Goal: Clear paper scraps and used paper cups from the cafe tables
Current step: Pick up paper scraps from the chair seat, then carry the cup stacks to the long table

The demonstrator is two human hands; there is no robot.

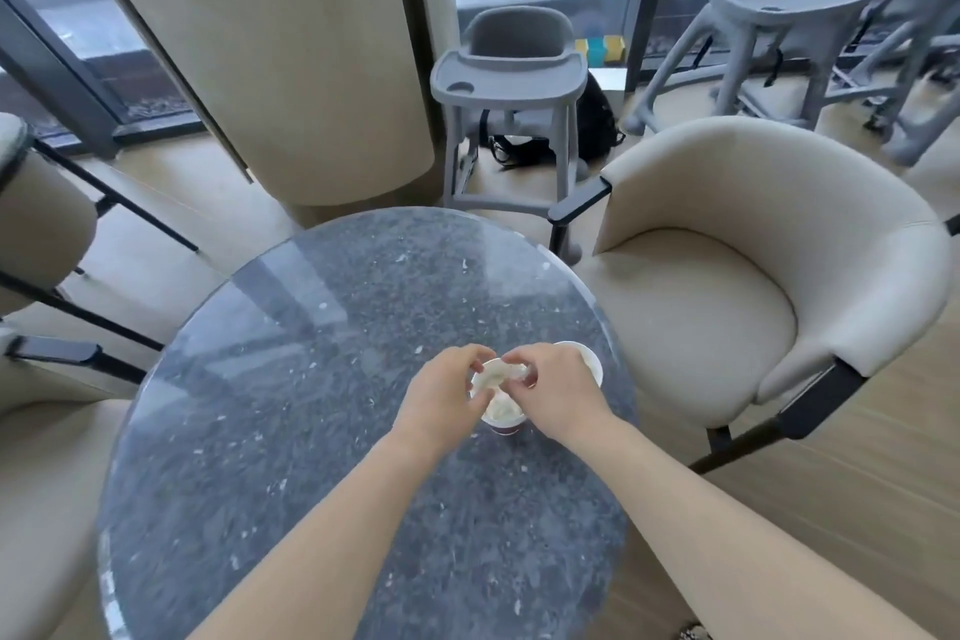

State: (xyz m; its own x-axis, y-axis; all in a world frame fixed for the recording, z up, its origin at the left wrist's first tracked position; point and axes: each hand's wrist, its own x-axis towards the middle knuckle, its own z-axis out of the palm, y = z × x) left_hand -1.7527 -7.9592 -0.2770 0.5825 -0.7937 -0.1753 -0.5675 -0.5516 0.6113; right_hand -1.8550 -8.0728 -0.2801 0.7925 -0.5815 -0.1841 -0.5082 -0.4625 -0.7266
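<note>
Two paper cups stand on the round dark stone table (291, 379). The nearer cup (503, 418) holds white paper inside and shows a dark red base. A second white cup (589, 363) sits just behind my right hand, mostly hidden. Over the nearer cup both hands meet on a crumpled white paper scrap (497, 373). My left hand (441, 403) pinches its left side, and my right hand (558, 390) pinches its right end with curled fingers.
A cream armchair (727, 286) stands right of the table, and another cream seat (47, 483) at the left. A grey high chair (511, 78) is behind the table, with two more (789, 16) at the back right. A wide beige pillar (291, 42) rises behind.
</note>
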